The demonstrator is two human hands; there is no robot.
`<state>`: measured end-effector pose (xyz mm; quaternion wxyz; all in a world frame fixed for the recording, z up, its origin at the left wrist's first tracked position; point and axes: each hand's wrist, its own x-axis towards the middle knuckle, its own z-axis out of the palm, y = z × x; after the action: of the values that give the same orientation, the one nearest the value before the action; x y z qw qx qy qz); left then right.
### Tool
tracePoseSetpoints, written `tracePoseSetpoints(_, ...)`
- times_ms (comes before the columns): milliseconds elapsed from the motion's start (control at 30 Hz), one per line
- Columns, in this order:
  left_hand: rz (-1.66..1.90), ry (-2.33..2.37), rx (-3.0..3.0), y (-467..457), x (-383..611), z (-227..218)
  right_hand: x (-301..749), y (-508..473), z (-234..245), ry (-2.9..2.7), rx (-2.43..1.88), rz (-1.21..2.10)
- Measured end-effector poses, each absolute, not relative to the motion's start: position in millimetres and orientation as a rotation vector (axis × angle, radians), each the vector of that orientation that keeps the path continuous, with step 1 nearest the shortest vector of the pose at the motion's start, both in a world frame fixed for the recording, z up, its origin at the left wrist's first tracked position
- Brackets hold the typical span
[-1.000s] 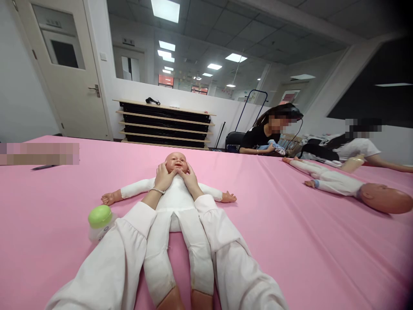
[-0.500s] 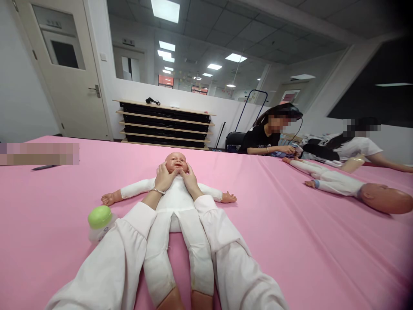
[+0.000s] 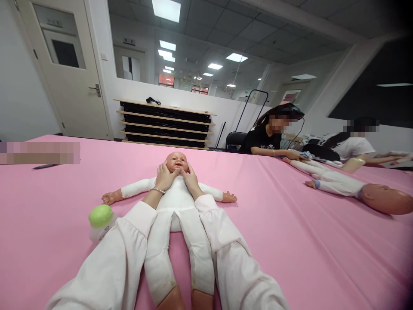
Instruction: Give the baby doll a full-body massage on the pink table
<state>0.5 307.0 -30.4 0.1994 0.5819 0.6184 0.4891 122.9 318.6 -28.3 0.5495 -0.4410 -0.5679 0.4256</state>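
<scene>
A baby doll [image 3: 179, 193] with a white cloth body lies on its back on a pink-covered table, arms spread and legs toward me. My left hand [image 3: 165, 176], with a beaded bracelet at the wrist, cups the left side of the doll's head. My right hand [image 3: 191, 178] cups the other side. Both thumbs meet just below the doll's mouth, at its chin. Some fingertips are hidden behind the head. Beside my left forearm stands a jar with a green lid [image 3: 100, 216], partly covered by my sleeve.
Another doll [image 3: 342, 183] lies at the right, its head toward the near edge. Two people sit beyond it, one in black [image 3: 264, 137], one in white [image 3: 353, 146], near a bottle [image 3: 353, 164]. A dark flat object [image 3: 44, 166] lies at far left on the pink cover [image 3: 274, 224].
My hands and the doll hardly differ. The person in black has reached an arm rightward over cloth by the other doll's feet; the person in white has shifted their arm.
</scene>
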Motion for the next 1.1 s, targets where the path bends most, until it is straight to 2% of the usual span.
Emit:
tracePoseSetpoints(367,1.434,1.743,1.603,310.3,-1.8,-32.4,122.7,327.6,-33.7,-1.284,-1.025,1.021)
tracePoseSetpoints(1100,1.345,1.751,1.634,304.3,0.5,-27.1,123.0,323.0,-31.8,-1.359,-1.018,0.976)
